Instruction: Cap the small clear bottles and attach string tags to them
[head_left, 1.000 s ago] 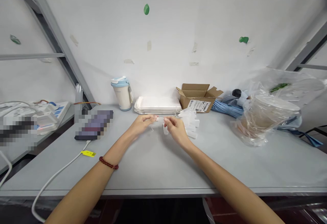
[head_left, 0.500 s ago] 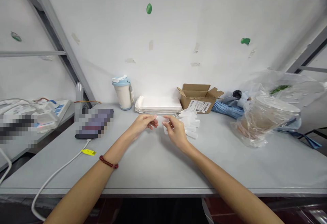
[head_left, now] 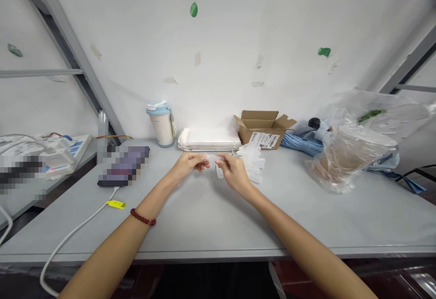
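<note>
Between my two hands is a small translucent white piece (head_left: 211, 158), too small to name. My left hand (head_left: 191, 165) pinches its left end, the fingers curled; a dark red bead bracelet (head_left: 143, 217) circles that wrist. The right end is pinched between thumb and fingers of my right hand (head_left: 233, 171). Just behind and right of my right hand lies a pile of several translucent white strips or tubes (head_left: 254, 165), partly hidden by that hand.
Along the wall stand a lidded cup (head_left: 161, 124), a stack of white packets (head_left: 209, 140) and an open cardboard box (head_left: 261, 130). A plastic-wrapped tub (head_left: 354, 158) and blue cloth (head_left: 301, 144) lie right. A phone (head_left: 124, 166) with a white cable (head_left: 76, 233) lies left.
Both hands keep their pinch on the small piece with hardly any movement. The whole view has shifted slightly, so everything appears a little further left.
</note>
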A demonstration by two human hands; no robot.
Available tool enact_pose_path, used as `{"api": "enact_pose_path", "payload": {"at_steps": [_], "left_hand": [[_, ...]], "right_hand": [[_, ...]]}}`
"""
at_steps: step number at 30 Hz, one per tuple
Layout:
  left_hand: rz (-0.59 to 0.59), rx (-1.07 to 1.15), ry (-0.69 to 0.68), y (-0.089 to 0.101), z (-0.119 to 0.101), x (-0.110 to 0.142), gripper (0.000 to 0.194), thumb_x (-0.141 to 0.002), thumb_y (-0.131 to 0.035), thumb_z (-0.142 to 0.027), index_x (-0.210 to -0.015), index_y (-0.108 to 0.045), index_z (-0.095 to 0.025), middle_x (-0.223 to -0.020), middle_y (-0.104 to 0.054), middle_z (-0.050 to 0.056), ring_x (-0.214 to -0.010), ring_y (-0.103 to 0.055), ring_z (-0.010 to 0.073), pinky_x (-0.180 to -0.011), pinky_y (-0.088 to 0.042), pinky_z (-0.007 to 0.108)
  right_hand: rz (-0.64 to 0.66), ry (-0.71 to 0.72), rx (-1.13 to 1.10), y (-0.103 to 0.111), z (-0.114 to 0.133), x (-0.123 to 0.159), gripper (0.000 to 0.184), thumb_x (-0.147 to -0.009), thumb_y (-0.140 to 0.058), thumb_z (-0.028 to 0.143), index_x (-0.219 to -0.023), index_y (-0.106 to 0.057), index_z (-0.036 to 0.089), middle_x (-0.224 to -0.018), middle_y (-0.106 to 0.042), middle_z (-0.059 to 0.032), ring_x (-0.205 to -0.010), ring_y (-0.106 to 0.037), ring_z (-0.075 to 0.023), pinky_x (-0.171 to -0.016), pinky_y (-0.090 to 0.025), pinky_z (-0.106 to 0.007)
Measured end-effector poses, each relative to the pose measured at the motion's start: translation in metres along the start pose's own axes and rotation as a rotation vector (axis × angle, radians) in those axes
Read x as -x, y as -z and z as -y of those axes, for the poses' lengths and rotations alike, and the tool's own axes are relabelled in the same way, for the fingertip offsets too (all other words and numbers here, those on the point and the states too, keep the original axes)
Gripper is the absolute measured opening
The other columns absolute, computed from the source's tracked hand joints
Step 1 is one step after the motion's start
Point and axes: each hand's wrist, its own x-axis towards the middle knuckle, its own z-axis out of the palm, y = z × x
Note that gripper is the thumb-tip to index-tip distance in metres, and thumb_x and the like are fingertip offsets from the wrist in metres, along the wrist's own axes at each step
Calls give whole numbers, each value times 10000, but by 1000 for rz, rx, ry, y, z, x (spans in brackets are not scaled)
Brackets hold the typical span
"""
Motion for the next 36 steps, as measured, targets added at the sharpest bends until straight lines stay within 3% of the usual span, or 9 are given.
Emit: {"api": "enact_pose_path", "payload": {"at_steps": [6,16,22,28,36], "left_hand": [[-96,6,91,-3,1,-1,455,-693,-655,-572,-642,-638,-120,-613,-583,29,-557,-502,111,-586,-411,273],[-90,-63,-34,4,-5,1,391,-684,-681,-499,-571,-547,-149,-626,-499,-9,-556,-428,91,-562,-380,251],[-95,-64,-51,6,-7,1,350,-690,-688,-472,-601,-589,-149,-591,-479,-19,-558,-424,96,-576,-380,259],[-90,-71,-25,8,-9,2,345,-661,-712,-468,-606,-633,-136,-646,-552,13,-592,-460,106,-594,-400,268],[-14,-76,32,10,-4,0,322,-606,-781,-373,-846,-749,-161,-731,-655,48,-675,-534,142,-672,-443,310]], "right_hand": [[-33,-106,-52,6,3,-4,242,-876,-424,289,-893,-623,153,-658,-614,-23,-609,-551,-151,-601,-390,-251],[-161,-196,-137,16,-1,-10,376,-859,-422,468,-600,-440,195,-528,-397,32,-529,-371,-118,-507,-282,-244],[-182,-323,-330,13,-9,-13,465,-803,-453,614,-590,-372,208,-523,-351,47,-491,-332,-98,-455,-283,-231],[-188,-332,-375,12,-8,-11,465,-796,-481,611,-602,-383,200,-554,-365,45,-499,-333,-89,-448,-279,-225],[-246,-338,-392,16,-9,-14,459,-795,-481,608,-592,-383,207,-527,-358,47,-483,-334,-94,-443,-306,-234]]}}
